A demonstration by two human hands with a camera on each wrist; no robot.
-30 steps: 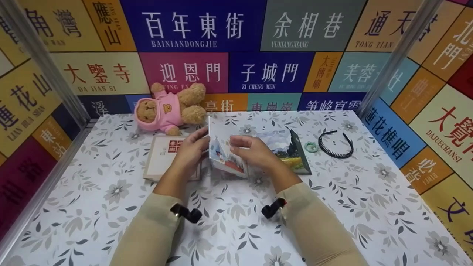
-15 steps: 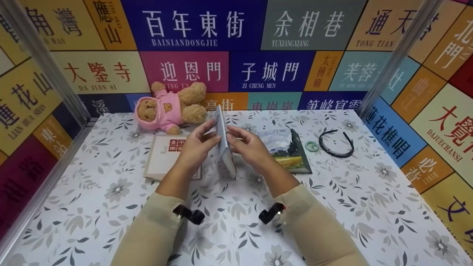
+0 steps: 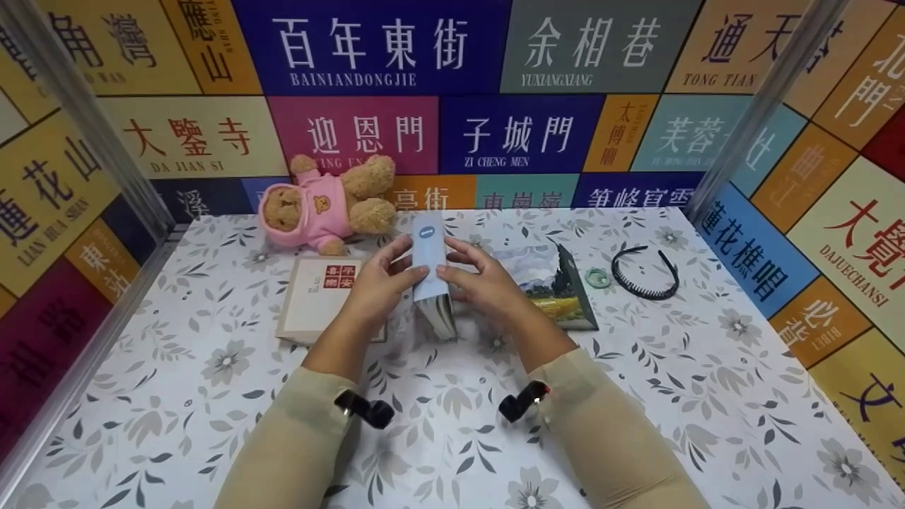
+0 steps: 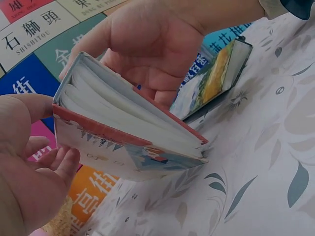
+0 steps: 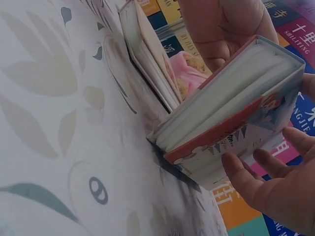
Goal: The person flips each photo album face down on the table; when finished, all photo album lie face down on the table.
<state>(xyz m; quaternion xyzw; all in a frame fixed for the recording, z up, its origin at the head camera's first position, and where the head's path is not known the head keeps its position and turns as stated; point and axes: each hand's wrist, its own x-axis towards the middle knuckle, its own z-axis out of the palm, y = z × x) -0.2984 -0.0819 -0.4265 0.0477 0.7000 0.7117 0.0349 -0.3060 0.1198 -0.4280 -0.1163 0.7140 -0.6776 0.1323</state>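
Two hands hold a book (image 3: 431, 276) upright at the middle of a floral table (image 3: 636, 396), its lower corner touching the cloth. The left hand (image 3: 378, 283) and right hand (image 3: 484, 283) grip it from either side, fingers curled around the covers. A beige book (image 3: 314, 297) lies left, a painted book (image 3: 555, 286) right, a teddy bear (image 3: 325, 205) beyond.
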